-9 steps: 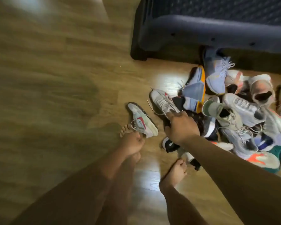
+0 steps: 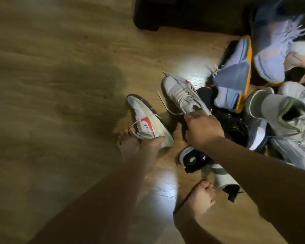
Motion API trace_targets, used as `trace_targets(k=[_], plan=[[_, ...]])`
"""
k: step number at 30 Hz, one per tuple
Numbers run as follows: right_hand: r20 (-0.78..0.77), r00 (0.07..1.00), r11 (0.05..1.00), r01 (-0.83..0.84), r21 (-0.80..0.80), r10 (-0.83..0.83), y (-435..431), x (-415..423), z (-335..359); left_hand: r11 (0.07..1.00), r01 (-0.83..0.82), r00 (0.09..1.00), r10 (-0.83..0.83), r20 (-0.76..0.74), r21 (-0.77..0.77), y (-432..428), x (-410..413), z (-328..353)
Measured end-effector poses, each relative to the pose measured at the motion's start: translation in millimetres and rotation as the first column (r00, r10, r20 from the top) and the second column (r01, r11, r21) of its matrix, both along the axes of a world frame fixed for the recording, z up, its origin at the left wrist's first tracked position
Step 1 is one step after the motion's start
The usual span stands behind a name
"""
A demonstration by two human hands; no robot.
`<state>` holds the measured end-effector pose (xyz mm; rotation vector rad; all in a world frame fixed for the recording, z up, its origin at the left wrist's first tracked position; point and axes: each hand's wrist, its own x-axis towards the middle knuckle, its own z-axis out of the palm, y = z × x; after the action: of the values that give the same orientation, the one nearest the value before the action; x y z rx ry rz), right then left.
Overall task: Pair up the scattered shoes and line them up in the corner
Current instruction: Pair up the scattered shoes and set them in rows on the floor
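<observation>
Two matching white sneakers with red logos lie on the wooden floor in the head view. My left hand grips the heel of the left one, which lies on its side. At the heel end of the other white sneaker, my right hand holds it at the pile's edge. Beyond it lies a light blue shoe with an orange sole.
A heap of mixed shoes fills the right side. A black and white shoe lies by my bare feet. Dark furniture stands at the back. Wooden floor stretches to the left.
The view has moved closer and a little to the right. My left hand has taken hold of the left sneaker's heel. My right hand stays at the other sneaker's heel.
</observation>
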<state>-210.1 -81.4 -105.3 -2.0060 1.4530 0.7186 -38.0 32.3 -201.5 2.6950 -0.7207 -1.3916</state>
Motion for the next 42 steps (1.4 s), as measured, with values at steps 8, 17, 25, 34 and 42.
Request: trace_targets(k=[8,17,25,34,42], plan=[[0.136,0.984,0.986,0.127,-0.107,-0.112,-14,-12,-80,0.993,0.114,0.952,-0.112,0.284,0.009,-22,-9,-11],[0.473,0.791,0.843,0.512,-0.167,-0.387,-92,32,-44,0.961,0.129,0.963,-0.062,0.262,-0.246,-164,10,23],[0.458,0.797,0.883,0.466,-0.052,-0.394,-119,59,-120,0.772,0.624,0.749,-0.547,0.374,-0.121,-216,39,-19],[0.572,0.751,0.907,0.42,-0.028,-0.33,-126,56,-152,0.87,0.484,0.87,-0.49,-0.053,-0.094,-265,51,-55],[0.606,0.695,0.892,0.448,0.057,-0.387,-152,65,-119,0.858,0.466,0.884,-0.444,0.146,-0.214,-257,101,-41]])
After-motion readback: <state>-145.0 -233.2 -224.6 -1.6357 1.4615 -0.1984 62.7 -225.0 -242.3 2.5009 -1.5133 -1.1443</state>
